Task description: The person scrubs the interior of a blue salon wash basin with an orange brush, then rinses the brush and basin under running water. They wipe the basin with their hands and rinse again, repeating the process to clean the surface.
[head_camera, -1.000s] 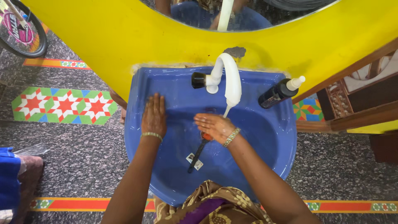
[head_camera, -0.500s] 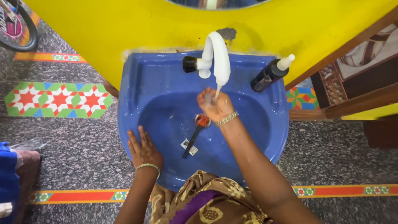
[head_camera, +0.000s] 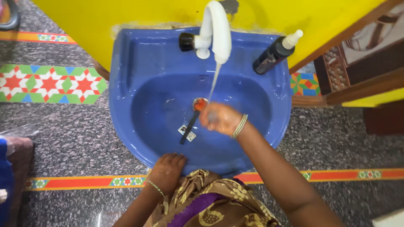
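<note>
- While under tap point(head_camera: 215, 31) stream, right hand point(head_camera: 219, 118) blurred; finger state n/k.
- Peeler point(head_camera: 190, 125) just left, pointing tap-to-front-rim diag.
- Left hand point(head_camera: 167, 169) spread on sink point(head_camera: 126, 105) front rim.

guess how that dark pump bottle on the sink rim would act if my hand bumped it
The dark pump bottle looks tall and narrow, so it would probably tip easily. It stands on the blue sink's smooth rim, where it may slide. It would likely drop into the basin.
</note>
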